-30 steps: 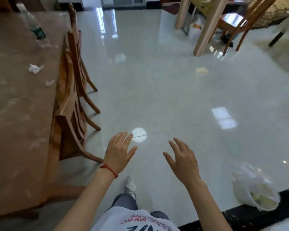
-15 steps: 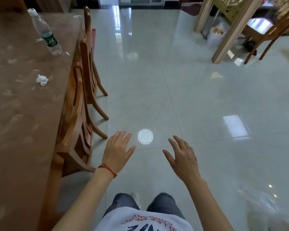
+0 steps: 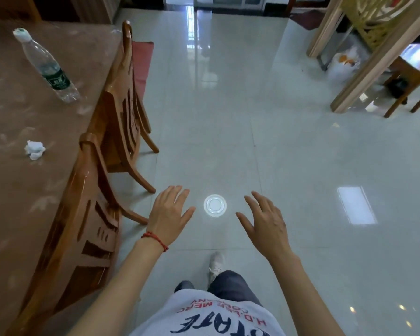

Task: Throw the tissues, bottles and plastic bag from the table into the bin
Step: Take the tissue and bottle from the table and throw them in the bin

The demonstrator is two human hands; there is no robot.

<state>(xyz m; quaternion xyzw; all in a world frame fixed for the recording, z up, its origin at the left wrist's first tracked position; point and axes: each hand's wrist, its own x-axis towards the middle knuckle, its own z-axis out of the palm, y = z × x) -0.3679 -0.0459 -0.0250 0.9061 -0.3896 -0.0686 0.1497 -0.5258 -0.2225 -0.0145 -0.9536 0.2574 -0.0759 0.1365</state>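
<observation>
A clear plastic bottle (image 3: pixel 46 66) with a green label and white cap stands on the brown marble table (image 3: pixel 15 190) at the left. A crumpled white tissue (image 3: pixel 35 149) lies on the table nearer to me. My left hand (image 3: pixel 169 213) and my right hand (image 3: pixel 266 221) hover over the floor in front of me, fingers spread, both holding nothing. Both hands are well to the right of the table. The bin is out of view.
Two wooden chairs (image 3: pixel 107 154) stand tucked along the table's right edge. A ceiling light's reflection (image 3: pixel 215 205) shines on the glossy tiled floor between my hands. A white plastic bag (image 3: pixel 344 65) sits beside wooden furniture legs (image 3: pixel 374 57) at the far right.
The view has swung left and forward along the table. The lined bin at the lower right has dropped out of view. Bottle and tissue appear closer. My hands stay open.
</observation>
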